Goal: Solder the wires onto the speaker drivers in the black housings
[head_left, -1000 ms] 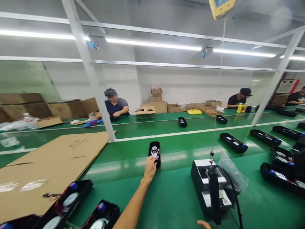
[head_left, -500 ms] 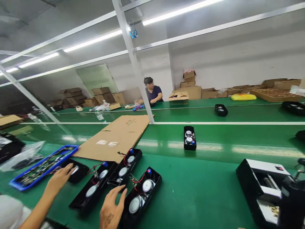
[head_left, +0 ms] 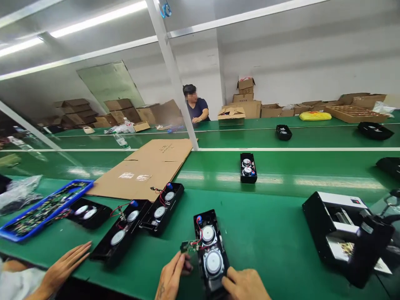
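A green workbench (head_left: 268, 250) ran across the view, with a sheet of brown cardboard (head_left: 146, 175) lying on it, and a blue tray (head_left: 84, 181) held a heap of green circuit boards (head_left: 43, 212). Two open black speaker housings (head_left: 162, 208) lay beside the cardboard, and a neighbouring hand (head_left: 64, 264) rested near them. Directly ahead of the person, a third black speaker housing (head_left: 200, 221) lay open side up, its long axis running away from them and tilted slightly left at the far end. It held two round drivers (head_left: 208, 234). The right hand (head_left: 245, 285) gripped its near corner, and the left hand (head_left: 171, 277) pinched a small wired circuit board (head_left: 189, 246) just beside its left edge
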Demonstrator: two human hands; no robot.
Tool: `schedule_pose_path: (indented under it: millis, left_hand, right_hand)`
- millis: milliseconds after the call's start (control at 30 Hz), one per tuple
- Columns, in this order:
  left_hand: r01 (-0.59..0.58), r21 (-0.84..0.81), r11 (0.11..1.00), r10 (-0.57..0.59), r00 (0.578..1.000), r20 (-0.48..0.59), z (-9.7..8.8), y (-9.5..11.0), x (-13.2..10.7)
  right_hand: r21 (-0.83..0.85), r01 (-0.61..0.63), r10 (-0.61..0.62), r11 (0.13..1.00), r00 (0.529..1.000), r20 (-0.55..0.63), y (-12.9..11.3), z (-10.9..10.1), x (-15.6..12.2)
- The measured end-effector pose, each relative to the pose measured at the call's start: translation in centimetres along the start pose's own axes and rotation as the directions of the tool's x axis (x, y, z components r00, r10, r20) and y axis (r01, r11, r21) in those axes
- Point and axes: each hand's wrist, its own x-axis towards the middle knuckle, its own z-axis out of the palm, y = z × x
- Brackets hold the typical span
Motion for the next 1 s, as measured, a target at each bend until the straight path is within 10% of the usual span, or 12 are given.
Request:
schedule_pose_path:
  millis: [167,367,533,767,900,1000]
  left_hand:
    - [-0.19,-0.187,0.964,0.201,0.979,0.04,1.2,1.9,1.5]
    - [-0.574,-0.254,0.778,0.621,0.763,0.177,6.0,7.9,-0.3]
    - [-0.688,-0.346,0.638,0.77,0.584,0.259,7.9,12.3,-1.8]
    - [-0.793,-0.34,0.505,0.859,0.424,0.288,9.3,14.7,-0.9]
    - [-0.811,-0.354,0.465,0.884,0.408,0.227,11.0,15.0,-0.6]
    - [-0.804,-0.332,0.493,0.87,0.466,0.162,12.1,15.0,-0.8]
  right_hand:
    - [-0.074,-0.065,0.082,0.995,0.964,0.252,7.4,-10.5,-5.4]
    - [-0.277,-0.343,0.407,0.897,0.887,0.219,9.6,-18.1,-12.1]
    - [-0.073,-0.545,0.55,0.835,0.832,0.072,4.8,-17.6,-14.7]
    - [0.193,-0.412,0.442,0.89,0.885,-0.147,0.8,-12.1,-10.3]
    - [0.518,-0.52,0.692,0.679,0.689,-0.217,2.3,-11.8,-7.0]
    - [0.695,-0.573,0.827,0.434,0.559,-0.056,3.7,-12.6,-5.5]
